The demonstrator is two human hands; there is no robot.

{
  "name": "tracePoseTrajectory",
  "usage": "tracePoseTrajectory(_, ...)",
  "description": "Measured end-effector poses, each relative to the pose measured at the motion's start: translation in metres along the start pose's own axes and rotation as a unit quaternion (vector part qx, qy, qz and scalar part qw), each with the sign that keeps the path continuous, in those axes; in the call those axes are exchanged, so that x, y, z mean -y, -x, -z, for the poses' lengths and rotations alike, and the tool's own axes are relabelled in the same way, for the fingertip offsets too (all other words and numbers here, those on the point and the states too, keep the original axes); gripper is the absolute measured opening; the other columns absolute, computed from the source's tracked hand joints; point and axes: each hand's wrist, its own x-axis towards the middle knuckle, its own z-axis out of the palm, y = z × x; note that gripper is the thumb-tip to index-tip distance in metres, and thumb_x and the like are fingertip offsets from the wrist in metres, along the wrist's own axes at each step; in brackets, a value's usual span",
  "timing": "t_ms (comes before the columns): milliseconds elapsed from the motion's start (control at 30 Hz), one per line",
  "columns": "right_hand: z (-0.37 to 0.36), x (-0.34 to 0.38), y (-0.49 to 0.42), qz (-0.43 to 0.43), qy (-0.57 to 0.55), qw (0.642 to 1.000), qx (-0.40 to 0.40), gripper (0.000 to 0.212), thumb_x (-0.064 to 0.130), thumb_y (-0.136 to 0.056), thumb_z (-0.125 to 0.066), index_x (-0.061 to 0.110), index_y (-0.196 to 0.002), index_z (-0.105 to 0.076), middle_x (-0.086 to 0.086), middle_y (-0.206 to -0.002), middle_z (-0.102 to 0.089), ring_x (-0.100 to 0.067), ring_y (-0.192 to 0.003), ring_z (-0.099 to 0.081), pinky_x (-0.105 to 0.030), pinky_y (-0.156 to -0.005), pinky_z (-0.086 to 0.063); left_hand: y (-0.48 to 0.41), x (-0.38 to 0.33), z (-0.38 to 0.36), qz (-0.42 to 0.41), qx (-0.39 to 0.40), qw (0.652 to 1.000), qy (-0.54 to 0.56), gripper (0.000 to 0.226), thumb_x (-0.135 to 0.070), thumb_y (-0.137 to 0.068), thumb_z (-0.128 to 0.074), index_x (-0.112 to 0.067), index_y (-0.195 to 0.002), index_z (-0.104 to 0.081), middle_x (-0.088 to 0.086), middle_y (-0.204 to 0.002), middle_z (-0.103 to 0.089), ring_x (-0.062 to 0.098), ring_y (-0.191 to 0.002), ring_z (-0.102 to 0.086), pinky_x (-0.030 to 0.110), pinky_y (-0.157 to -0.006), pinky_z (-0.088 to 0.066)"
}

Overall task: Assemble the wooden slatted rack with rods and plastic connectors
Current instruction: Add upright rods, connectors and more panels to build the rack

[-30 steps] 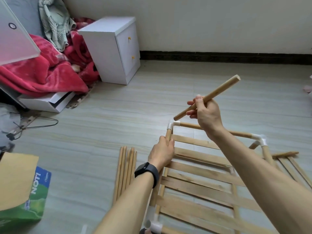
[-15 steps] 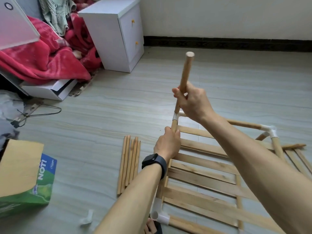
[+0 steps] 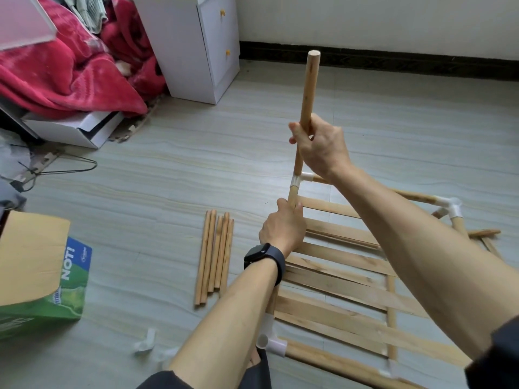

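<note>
Head view — hands (image 3: 282, 230) (image 3: 320, 148) round upright rod (image 3: 309, 88) and frame rod (image 3: 292, 195)

White cabinet (image 3: 193, 43), grey plank floor (image 3: 168, 178)

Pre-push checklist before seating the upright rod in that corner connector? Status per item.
1. Right hand grips the upright rod: ok.
2. Left hand holds the frame rod just below the corner connector: ok.
3. Upright rod's lower end meets the connector's top socket: ok.
4. Upright rod fully seated: cannot tell, the depth inside the socket is hidden.
5. Upright rod in line with the socket: cannot tell; it leans slightly in this view.
6. Spare rods lie left of the frame rod, apart from both hands: ok.
</note>
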Motion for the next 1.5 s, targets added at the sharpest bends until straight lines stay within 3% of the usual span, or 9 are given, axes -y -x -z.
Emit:
tracePoseTrajectory(100, -0.001, -0.001, 0.005, -0.005, -0.006, 1.000, -0.012, 0.033, 0.041, -0.103, -0.053, 0.010, -0.100, -0.063, 0.008, -0.081, -0.071, 0.012, -0.067, -0.061, -0.011, -0.060, -0.047, 0.005, 0.000, 0.000, 0.012, 0.005, 1.000, 0.001, 0.044, -0.049, -0.107, -0.025, -0.011, -0.121, -0.042, 0.014, -0.113, -0.063, 0.035, -0.096, -0.056, 0.042, -0.078, -0.042)
tracePoseTrajectory(367, 0.000, 0.000, 0.019, -0.024, -0.019, 0.999, -0.014, 0.032, 0.040, -0.104, -0.053, 0.010, -0.105, -0.065, 0.007, -0.089, -0.072, -0.020, -0.079, -0.069, -0.007, -0.052, -0.043, 0.011, 0.003, 0.005, -0.006, 0.029, 0.999, 0.045, 0.046, -0.050, -0.106, -0.026, -0.010, -0.122, -0.042, 0.015, -0.114, -0.063, 0.037, -0.099, -0.059, 0.043, -0.081, -0.047)
tracePoseTrajectory(433, 0.002, -0.001, 0.020, -0.025, -0.019, 0.999, -0.006, 0.032, 0.041, -0.104, -0.053, 0.011, -0.107, -0.065, 0.008, -0.092, -0.073, -0.019, -0.086, -0.069, -0.013, -0.063, -0.050, 0.013, 0.003, 0.007, -0.015, 0.032, 0.998, 0.047, 0.046, -0.051, -0.105, -0.026, -0.011, -0.123, -0.043, 0.014, -0.112, -0.064, 0.036, -0.099, -0.062, 0.046, -0.086, -0.052)
tracePoseTrajectory(533, 0.003, 0.000, 0.016, -0.030, -0.014, 0.999, 0.005, 0.032, 0.042, -0.104, -0.052, 0.012, -0.107, -0.065, 0.007, -0.094, -0.074, -0.019, -0.090, -0.068, -0.035, -0.081, -0.055, 0.014, 0.002, 0.011, -0.026, 0.041, 0.998, 0.034, 0.046, -0.049, -0.104, -0.027, -0.011, -0.126, -0.043, 0.015, -0.116, -0.065, 0.036, -0.102, -0.062, 0.051, -0.092, -0.051)
tracePoseTrajectory(667, 0.004, -0.001, 0.014, -0.050, -0.004, 0.998, 0.025, 0.034, 0.044, -0.105, -0.047, 0.015, -0.108, -0.064, 0.008, -0.096, -0.073, -0.017, -0.089, -0.066, -0.027, -0.071, -0.048, 0.010, -0.002, 0.012, -0.029, 0.035, 0.999, 0.003, 0.041, -0.043, -0.106, -0.028, -0.009, -0.126, -0.042, 0.015, -0.120, -0.063, 0.038, -0.106, -0.060, 0.048, -0.090, -0.050)
tracePoseTrajectory(767, 0.007, -0.004, 0.007, -0.055, 0.014, 0.997, 0.051, 0.039, 0.050, -0.106, -0.041, 0.018, -0.106, -0.064, 0.009, -0.095, -0.072, -0.015, -0.089, -0.064, -0.029, -0.075, -0.042, 0.004, -0.003, 0.011, -0.038, 0.022, 0.999, -0.010, 0.039, -0.042, -0.106, -0.030, -0.010, -0.123, -0.043, 0.016, -0.119, -0.063, 0.039, -0.106, -0.060, 0.047, -0.089, -0.050)
tracePoseTrajectory(933, -0.012, -0.036, 0.006, -0.144, 0.089, 0.973, 0.156, 0.051, 0.064, -0.095, -0.038, 0.023, -0.089, -0.067, 0.009, -0.086, -0.072, -0.022, -0.091, -0.066, -0.039, -0.087, -0.051, -0.003, -0.001, 0.004, -0.043, 0.004, 0.999, -0.019, 0.036, -0.044, -0.106, -0.031, -0.012, -0.118, -0.044, 0.017, -0.115, -0.065, 0.041, -0.103, -0.061, 0.045, -0.084, -0.049)
tracePoseTrajectory(1033, -0.028, -0.043, 0.011, -0.148, 0.064, 0.976, 0.144, 0.049, 0.055, -0.097, -0.037, 0.020, -0.083, -0.068, 0.004, -0.084, -0.072, -0.026, -0.089, -0.066, -0.040, -0.083, -0.051, -0.008, -0.002, 0.005, -0.054, -0.006, 0.998, -0.033, 0.034, -0.041, -0.106, -0.032, -0.011, -0.117, -0.043, 0.019, -0.115, -0.065, 0.042, -0.105, -0.060, 0.043, -0.079, -0.043)
tracePoseTrajectory(1500, -0.029, -0.056, 0.013, -0.122, 0.079, 0.978, 0.147, 0.049, 0.057, -0.102, -0.037, 0.022, -0.088, -0.070, 0.003, -0.091, -0.074, -0.026, -0.090, -0.063, -0.039, -0.085, -0.049, -0.014, -0.009, 0.003, -0.050, -0.018, 0.996, -0.070, 0.034, -0.038, -0.106, -0.032, -0.009, -0.119, -0.044, 0.019, -0.116, -0.065, 0.042, -0.107, -0.060, 0.042, -0.076, -0.037)
